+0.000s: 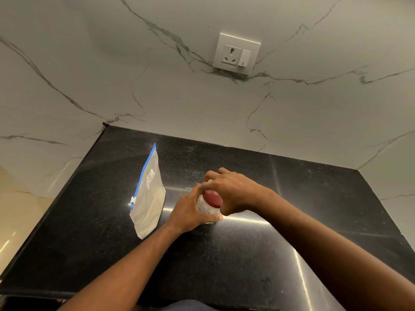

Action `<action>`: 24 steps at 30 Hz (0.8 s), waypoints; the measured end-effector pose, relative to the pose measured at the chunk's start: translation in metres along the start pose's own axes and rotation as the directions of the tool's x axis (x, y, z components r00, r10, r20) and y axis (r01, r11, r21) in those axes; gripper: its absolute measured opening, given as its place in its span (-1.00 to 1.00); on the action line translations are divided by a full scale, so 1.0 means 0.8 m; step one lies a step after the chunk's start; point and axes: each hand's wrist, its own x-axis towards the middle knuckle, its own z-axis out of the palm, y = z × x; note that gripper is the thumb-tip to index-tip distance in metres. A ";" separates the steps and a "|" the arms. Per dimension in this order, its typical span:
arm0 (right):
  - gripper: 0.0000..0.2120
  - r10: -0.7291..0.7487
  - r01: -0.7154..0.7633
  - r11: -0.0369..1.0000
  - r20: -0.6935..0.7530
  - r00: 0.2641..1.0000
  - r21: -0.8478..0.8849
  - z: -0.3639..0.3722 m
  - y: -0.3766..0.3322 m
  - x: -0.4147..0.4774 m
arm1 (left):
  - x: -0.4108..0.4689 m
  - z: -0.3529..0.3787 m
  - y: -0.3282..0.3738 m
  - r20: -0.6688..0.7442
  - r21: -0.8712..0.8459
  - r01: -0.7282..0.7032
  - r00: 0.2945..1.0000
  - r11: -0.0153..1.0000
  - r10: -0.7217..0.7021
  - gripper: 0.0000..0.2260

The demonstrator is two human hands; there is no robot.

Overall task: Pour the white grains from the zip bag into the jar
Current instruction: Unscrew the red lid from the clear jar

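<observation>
I have my left hand (190, 209) wrapped around the clear body of the jar (207, 207), fingers closed on the glass, while my right hand (233, 191) clamps down over its red lid (213, 198), fingers curled round the rim, apparently to twist it off. The zip bag (148, 198) of white grains lies sealed at the jar's nine o'clock, just beside it on the black counter (247, 254). My worry: if the lid frees suddenly, the jar could skid on the glossy stone or knock the bag
</observation>
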 end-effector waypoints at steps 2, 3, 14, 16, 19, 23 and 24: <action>-0.27 -0.021 0.028 0.995 -0.079 0.997 0.092 -0.001 0.005 -0.011 | 0.000 -0.002 0.001 0.016 -0.008 -0.002 1.000 1.000 0.002 -0.18; -0.29 0.013 0.012 0.984 -0.134 0.991 0.179 0.000 0.010 -0.019 | 0.001 -0.001 -0.001 0.018 -0.018 0.000 1.000 1.000 0.000 -0.19; -0.51 0.865 -0.120 0.263 -0.179 0.469 0.957 0.180 0.036 -0.080 | -0.007 0.008 0.005 -0.095 -0.008 0.011 0.995 1.000 -0.012 -0.18; -0.56 0.879 -0.224 0.300 -0.177 0.444 0.927 0.213 0.032 -0.080 | -0.007 0.010 0.006 -0.103 -0.009 0.017 0.995 1.000 -0.018 -0.17; -0.55 0.852 -0.373 0.376 -0.158 0.499 0.848 0.240 0.024 -0.079 | -0.009 0.011 0.009 -0.114 0.001 0.031 0.993 1.000 -0.030 -0.17; -0.60 0.835 -0.515 0.472 -0.176 0.521 0.716 0.252 0.016 -0.081 | -0.012 0.015 0.013 -0.140 0.007 0.047 0.989 0.999 -0.046 -0.17; -0.61 0.829 -0.516 0.483 -0.181 0.529 0.707 0.250 0.015 -0.082 | -0.013 0.016 0.015 -0.144 0.010 0.048 0.989 0.999 -0.046 -0.17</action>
